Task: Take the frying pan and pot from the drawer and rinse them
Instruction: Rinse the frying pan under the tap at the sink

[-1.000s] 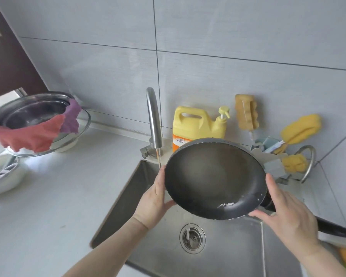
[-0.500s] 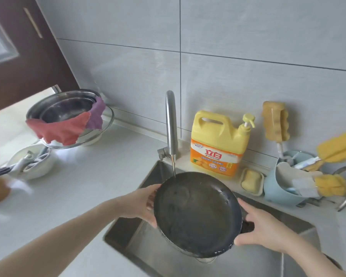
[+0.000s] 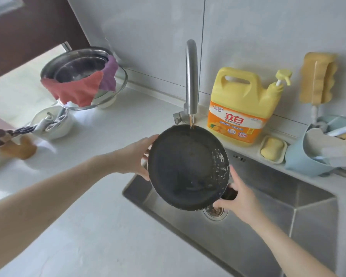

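Rinse step under way: left hand (image 3: 136, 156) grips the rim of the round black nonstick frying pan (image 3: 188, 166), held tilted under the steel tap (image 3: 191, 80) above the sink (image 3: 268, 206); right hand (image 3: 238, 198) grips its handle. Next likely: swirl, tip water out; pot unseen.

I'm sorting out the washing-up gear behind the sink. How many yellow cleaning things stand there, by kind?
Detergent jug: 1
Soap bar in its dish: 1
Sponge on a stick: 1
Total: 3
More yellow shows in the blue holder at the frame's edge, too cut off to count.
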`<state>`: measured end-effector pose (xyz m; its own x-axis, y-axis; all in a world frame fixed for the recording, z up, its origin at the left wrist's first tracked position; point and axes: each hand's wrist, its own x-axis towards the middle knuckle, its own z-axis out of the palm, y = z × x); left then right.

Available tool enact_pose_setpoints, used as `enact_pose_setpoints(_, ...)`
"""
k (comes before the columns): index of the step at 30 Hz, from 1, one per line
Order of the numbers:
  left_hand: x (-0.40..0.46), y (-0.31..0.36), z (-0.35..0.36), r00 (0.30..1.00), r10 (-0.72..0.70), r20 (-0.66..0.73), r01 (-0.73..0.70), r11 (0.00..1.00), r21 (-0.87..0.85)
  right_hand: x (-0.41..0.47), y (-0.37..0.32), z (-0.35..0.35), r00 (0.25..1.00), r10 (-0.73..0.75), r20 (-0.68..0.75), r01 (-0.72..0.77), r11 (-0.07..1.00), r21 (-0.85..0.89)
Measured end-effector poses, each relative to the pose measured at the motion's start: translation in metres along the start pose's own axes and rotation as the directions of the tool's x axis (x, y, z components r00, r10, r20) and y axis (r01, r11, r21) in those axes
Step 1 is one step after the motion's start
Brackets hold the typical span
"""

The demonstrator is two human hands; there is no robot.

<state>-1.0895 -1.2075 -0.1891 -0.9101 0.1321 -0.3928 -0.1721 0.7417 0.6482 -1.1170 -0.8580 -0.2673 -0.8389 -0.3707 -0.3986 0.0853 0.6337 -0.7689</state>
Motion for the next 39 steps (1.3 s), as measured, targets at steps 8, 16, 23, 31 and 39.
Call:
enact_pose_setpoints(8,0.007,0.004,0.049,0.996,0.083,0.01,-0.075,0.939,-0.334,-0.03,-0.09,-0.096,0.998,0.059,-0.025,-0.062,0.786,-0.616)
enact_pose_setpoints(16,0.017,0.027,0.018,0.952,0.131,0.276,-0.045,0.953,-0.299,-0.051,-0.064,-0.107,0.961,0.224,0.163,-0.142,0.904,-0.404)
enact_pose_setpoints(23,0.013,0.025,-0.019,0.986,0.112,0.125,-0.09,0.981,-0.173,-0.026,-0.015,-0.024,0.994,0.055,-0.098,-0.063,0.995,-0.072)
enact_pose_setpoints(31,0.02,0.014,0.025,0.981,0.179,-0.075,-0.193,0.937,-0.29,-0.007,-0.028,-0.061,0.977,-0.069,-0.204,-0.001,0.946,-0.324)
enact_pose_setpoints(39,0.04,0.039,0.06,0.876,0.324,-0.357,-0.401,0.901,-0.167,-0.029,-0.018,-0.092,0.916,-0.159,-0.368,-0.013,0.906,-0.423)
